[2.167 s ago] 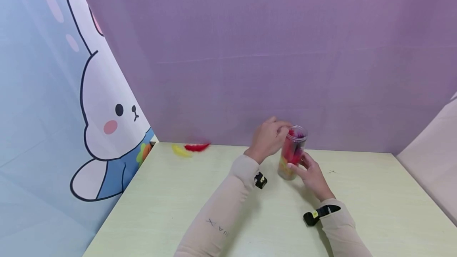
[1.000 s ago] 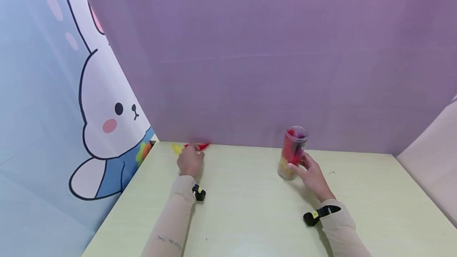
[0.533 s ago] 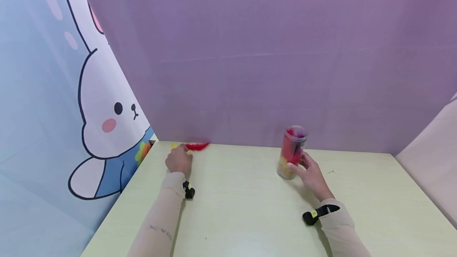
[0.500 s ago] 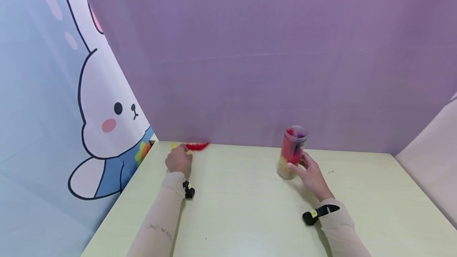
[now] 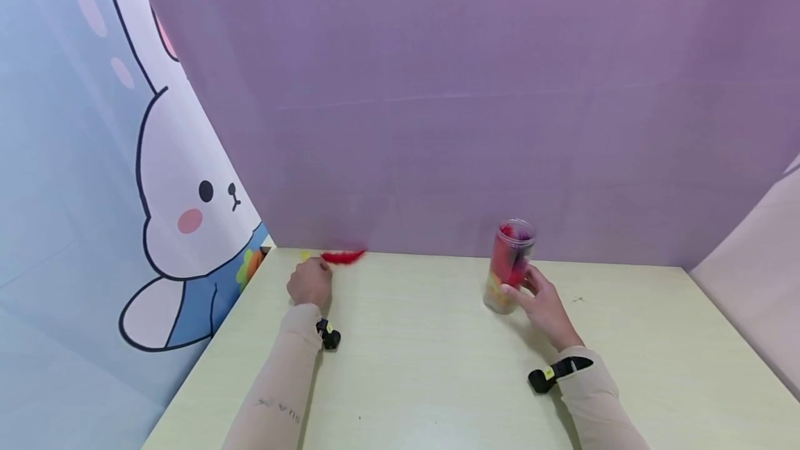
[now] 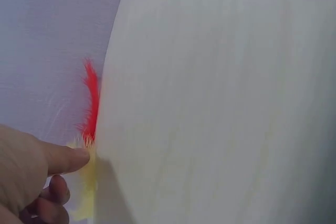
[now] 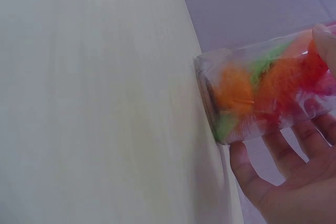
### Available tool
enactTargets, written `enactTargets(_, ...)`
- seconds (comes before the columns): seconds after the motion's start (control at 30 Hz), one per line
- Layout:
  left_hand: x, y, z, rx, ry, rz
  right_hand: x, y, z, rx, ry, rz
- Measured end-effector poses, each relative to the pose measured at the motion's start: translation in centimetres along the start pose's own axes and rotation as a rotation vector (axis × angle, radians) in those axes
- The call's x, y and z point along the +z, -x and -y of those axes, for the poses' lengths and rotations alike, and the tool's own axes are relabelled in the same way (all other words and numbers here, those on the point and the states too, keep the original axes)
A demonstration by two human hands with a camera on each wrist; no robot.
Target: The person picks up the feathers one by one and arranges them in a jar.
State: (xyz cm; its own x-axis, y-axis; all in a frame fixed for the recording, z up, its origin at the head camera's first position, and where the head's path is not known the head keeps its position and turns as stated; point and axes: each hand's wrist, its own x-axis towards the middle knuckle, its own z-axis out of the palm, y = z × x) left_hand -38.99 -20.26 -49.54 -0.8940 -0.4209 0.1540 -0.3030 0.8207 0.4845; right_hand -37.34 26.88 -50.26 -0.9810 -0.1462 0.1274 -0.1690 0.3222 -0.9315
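Note:
At the table's far left edge, my left hand [image 5: 310,282] is at a yellow feather [image 6: 86,203], mostly hidden by the hand in the head view. In the left wrist view its thumb lies across the feather and the other fingers curl below, pinching it. A red feather [image 5: 342,257] lies just beyond, along the table edge. My right hand [image 5: 544,304] holds a clear plastic jar [image 5: 511,266] upright on the table, thumb on one side and fingers on the other. Red, purple, orange and green feathers [image 7: 283,82] fill the jar, whose top is uncovered.
A pale table [image 5: 425,360] spreads between and in front of the hands. Behind it hangs a purple cloth [image 5: 450,103], which the red feather lies close to. A blue cloth with a cartoon rabbit [image 5: 187,221] covers the left side; a whitish cloth [image 5: 762,276] is at right.
My left hand has left the jar's mouth, moved left to the feathers, and settled on the yellow one; its right end is now out of sight. The right hand and jar stay put.

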Motion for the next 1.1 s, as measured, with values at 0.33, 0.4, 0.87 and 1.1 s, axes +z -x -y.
enactTargets(0.33,-1.2,1.5,-0.2,0.042,0.063,-0.024,0.1,0.2,0.2,0.033,-0.012,0.015)
enactTargets(0.4,-1.7,1.7,-0.5,0.061,0.080,-0.041,0.1,0.2,0.3,0.036,-0.010,0.014)
enactTargets(0.87,-5.4,3.3,-3.0,0.328,0.198,-0.082,0.4,-0.1,0.3,0.036,-0.009,0.021)
enactTargets(1.1,-6.6,4.2,-5.1,0.406,0.355,-0.026,0.5,-0.1,0.5,0.033,-0.016,0.024)
